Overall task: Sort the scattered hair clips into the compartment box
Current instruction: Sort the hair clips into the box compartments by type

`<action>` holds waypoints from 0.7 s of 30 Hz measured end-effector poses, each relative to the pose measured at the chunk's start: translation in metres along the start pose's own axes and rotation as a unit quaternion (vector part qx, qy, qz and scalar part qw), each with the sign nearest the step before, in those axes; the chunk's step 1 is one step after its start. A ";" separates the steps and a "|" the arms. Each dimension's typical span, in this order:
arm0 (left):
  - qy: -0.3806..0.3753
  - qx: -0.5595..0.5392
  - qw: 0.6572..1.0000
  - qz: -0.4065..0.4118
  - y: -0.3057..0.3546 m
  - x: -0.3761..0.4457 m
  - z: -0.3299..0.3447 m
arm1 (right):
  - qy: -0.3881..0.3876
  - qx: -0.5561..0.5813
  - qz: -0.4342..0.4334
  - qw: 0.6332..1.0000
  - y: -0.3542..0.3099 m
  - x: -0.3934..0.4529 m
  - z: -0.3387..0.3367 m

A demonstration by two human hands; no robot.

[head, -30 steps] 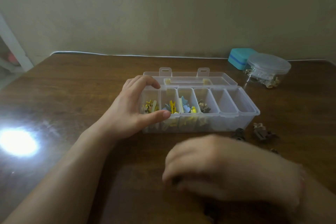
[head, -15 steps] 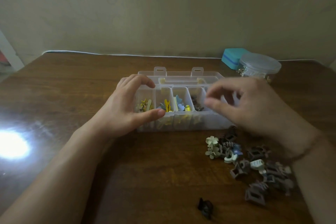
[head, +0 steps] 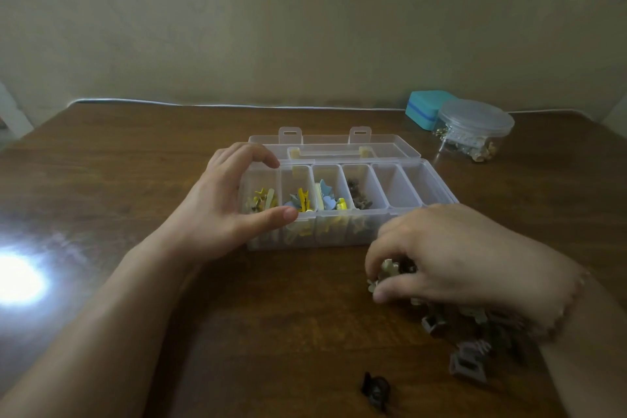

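A clear plastic compartment box [head: 400, 220] sits open on the brown wooden table [head: 135, 163], its lid laid flat behind it toward the wall. The left hand [head: 220, 214] clasps the box's left end, fingers curled over the far rim and the thumb pressed along the near wall, so it is closed around the box itself. Of the six compartments in view, the four on the left hold clips: yellowish ones in the first, yellow and blue in the second and third, dark brown in the fourth (the two on the right look bare). The right hand [head: 464, 258] is down on the table just in front of the box's right half, knuckles up, resting over the near edge of a loose pile of hair clips [head: 471, 343]. Its thumb and fingertips pinch around a cream flower-shaped clip [head: 390, 270] at the pile's left edge, with a dark clip just beside it; whether the cream clip is lifted off the wood cannot be told. The rest of the pile, mostly grey, brown and pale pieces, spreads under and behind the wrist. One dark clip [head: 375, 390] lies alone nearer the camera, well apart from the pile. Far right, near the wall, a round clear lidded jar [head: 475, 129] stands just beside a teal case [head: 424, 108].
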State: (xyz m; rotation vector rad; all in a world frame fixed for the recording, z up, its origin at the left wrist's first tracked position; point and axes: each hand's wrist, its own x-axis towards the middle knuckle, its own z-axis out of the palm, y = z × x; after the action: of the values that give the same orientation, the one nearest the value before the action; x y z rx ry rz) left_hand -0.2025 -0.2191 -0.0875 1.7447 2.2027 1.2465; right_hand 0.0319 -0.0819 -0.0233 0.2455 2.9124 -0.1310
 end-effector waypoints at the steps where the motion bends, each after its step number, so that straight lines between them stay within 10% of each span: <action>1: 0.000 0.000 1.000 -0.001 0.000 0.000 0.000 | 0.001 0.010 0.000 1.000 0.002 0.001 0.000; 9: 0.005 -0.001 1.000 -0.002 0.001 -0.001 0.001 | 0.042 0.127 -0.016 0.991 0.011 -0.002 -0.003; 14: 0.005 -0.003 1.000 -0.002 0.001 0.000 0.001 | 0.321 0.236 0.026 0.917 0.029 -0.003 -0.007; 21: 0.002 -0.003 1.000 -0.002 0.001 -0.001 0.000 | 0.190 0.192 -0.042 0.962 0.020 -0.006 -0.006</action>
State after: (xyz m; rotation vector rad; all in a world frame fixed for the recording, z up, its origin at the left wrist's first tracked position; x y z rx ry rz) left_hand -0.2015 -0.2195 -0.0875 1.7368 2.2015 1.2542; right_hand 0.0398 -0.0624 -0.0179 0.2294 3.2535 -0.7462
